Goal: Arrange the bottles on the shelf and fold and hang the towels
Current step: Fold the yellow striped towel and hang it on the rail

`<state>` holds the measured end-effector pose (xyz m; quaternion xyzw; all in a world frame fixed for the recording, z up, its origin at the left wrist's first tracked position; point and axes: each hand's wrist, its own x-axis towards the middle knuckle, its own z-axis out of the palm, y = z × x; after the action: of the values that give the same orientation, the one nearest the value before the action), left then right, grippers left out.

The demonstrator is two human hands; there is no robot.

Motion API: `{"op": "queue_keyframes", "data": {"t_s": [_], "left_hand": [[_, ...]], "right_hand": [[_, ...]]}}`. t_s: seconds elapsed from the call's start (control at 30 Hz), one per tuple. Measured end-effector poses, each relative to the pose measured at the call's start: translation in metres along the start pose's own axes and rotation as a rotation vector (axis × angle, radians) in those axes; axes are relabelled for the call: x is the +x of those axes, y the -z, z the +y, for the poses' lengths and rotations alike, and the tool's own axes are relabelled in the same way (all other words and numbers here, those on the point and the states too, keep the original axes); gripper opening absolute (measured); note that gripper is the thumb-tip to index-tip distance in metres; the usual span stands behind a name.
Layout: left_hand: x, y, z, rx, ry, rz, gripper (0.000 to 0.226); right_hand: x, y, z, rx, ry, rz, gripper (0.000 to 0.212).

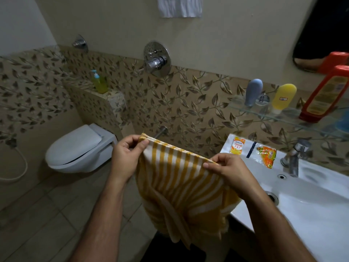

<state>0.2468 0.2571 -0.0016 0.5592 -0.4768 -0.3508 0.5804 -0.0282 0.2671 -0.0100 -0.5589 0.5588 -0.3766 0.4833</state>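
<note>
A yellow-and-white striped towel (181, 188) hangs in front of me, stretched by its top edge. My left hand (126, 156) pinches the towel's upper left corner. My right hand (224, 167) pinches the upper right corner beside the sink. On the glass shelf (251, 110) at the right stand a grey bottle (253, 92), a yellow bottle (283, 97) and a large red-and-yellow bottle (324, 95). A white towel (179, 6) hangs high on the wall.
A white sink (311, 210) with a tap (294, 157) fills the lower right; two sachets (264, 154) lie on its rim. A toilet (79, 148) stands at the left. A green pump bottle (99, 83) sits on the tiled ledge. A shower mixer (156, 61) is on the wall.
</note>
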Motion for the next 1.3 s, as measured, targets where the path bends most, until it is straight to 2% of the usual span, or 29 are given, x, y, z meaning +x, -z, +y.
{"op": "queue_keyframes", "data": {"t_s": [0.13, 0.2, 0.33, 0.4, 0.57, 0.7, 0.77, 0.87, 0.9, 1.0, 1.17, 1.23, 1.3], "left_hand": [[0.001, -0.001, -0.018, 0.104, 0.099, 0.06, 0.004], [-0.001, -0.002, -0.022, 0.102, 0.128, 0.077, 0.006], [-0.008, -0.011, -0.026, 0.026, 0.208, 0.042, 0.01], [-0.011, -0.013, -0.028, 0.002, 0.235, 0.069, 0.01], [-0.03, -0.023, -0.024, 0.207, 0.074, 0.197, 0.013], [-0.035, -0.024, -0.015, 0.263, 0.004, 0.229, 0.008], [-0.026, -0.014, -0.014, 0.276, 0.01, 0.195, 0.007], [-0.011, 0.007, 0.004, 0.17, -0.058, 0.125, 0.007], [-0.005, 0.014, 0.013, 0.164, -0.088, 0.128, 0.007], [0.012, 0.025, 0.032, 0.232, -0.143, 0.16, 0.002], [0.019, 0.008, 0.039, 0.366, -0.226, 0.301, 0.004], [0.02, 0.008, 0.041, 0.337, -0.278, 0.325, 0.005], [0.021, 0.009, 0.045, 0.282, -0.325, 0.308, 0.004]], "right_hand": [[0.0, -0.004, -0.013, -0.048, 0.05, -0.008, 0.019], [0.004, -0.011, -0.013, -0.13, 0.047, 0.079, 0.02], [0.008, -0.023, -0.009, -0.471, 0.064, 0.321, 0.017], [0.007, -0.028, -0.01, -0.528, 0.093, 0.388, 0.015], [0.007, -0.04, -0.016, -0.61, 0.146, 0.475, 0.016], [0.011, -0.041, -0.019, -0.605, 0.154, 0.516, 0.018], [0.008, -0.035, -0.024, -0.636, 0.155, 0.45, 0.017], [-0.008, -0.024, -0.047, -0.657, 0.241, 0.201, 0.019], [-0.014, -0.021, -0.057, -0.639, 0.302, 0.174, 0.02], [-0.012, -0.018, -0.074, -0.676, 0.433, 0.243, 0.018], [0.016, -0.039, -0.045, -0.875, 0.265, 0.086, 0.025], [0.019, -0.042, -0.033, -0.776, 0.218, -0.014, 0.026], [0.016, -0.041, -0.024, -0.501, 0.104, -0.17, 0.027]]}}
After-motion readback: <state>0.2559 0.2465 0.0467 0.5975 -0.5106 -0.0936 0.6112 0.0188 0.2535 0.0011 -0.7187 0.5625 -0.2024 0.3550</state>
